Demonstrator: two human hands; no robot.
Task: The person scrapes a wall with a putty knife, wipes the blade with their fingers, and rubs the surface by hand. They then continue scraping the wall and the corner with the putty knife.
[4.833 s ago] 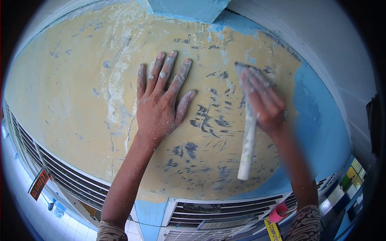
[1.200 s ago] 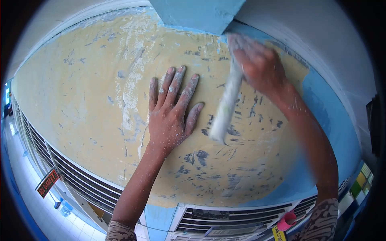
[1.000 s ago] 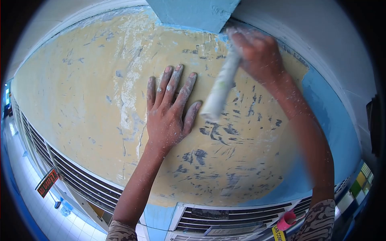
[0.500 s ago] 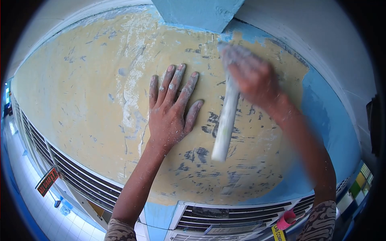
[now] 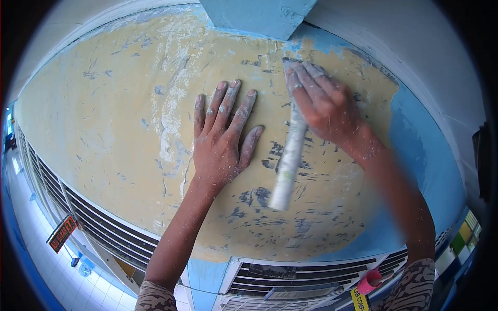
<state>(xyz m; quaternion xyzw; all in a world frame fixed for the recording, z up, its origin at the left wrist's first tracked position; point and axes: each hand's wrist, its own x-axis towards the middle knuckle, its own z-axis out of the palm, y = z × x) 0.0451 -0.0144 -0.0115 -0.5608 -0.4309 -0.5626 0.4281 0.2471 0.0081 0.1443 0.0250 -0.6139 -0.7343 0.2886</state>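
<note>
My left hand (image 5: 222, 140) lies flat on the patchy beige wall (image 5: 114, 129), fingers spread, dusted with pale powder. Up and to the right, my right hand (image 5: 327, 103) is closed around a scraper (image 5: 289, 171) with a long whitish handle. The handle slants down and slightly left below the hand, a little blurred. At the fingertips, the scraper's dark head end is against the wall or very close to it; the fingers hide most of it. Grey scuffs and white flaked streaks mark the surface around both hands.
A light blue beam (image 5: 254, 18) juts out at the top. Blue paint (image 5: 430, 150) borders the beige on the right. Below are slatted vents (image 5: 290, 280), a pink cup-like container (image 5: 369, 281), a yellow sign (image 5: 359, 300) and a red-lettered sign (image 5: 63, 233). A tiled floor (image 5: 98, 285) lies far below.
My right hand has shifted very slightly and appears sharper; the handle's lower end has swung a little left. My left hand stays flat in nearly the same place.
</note>
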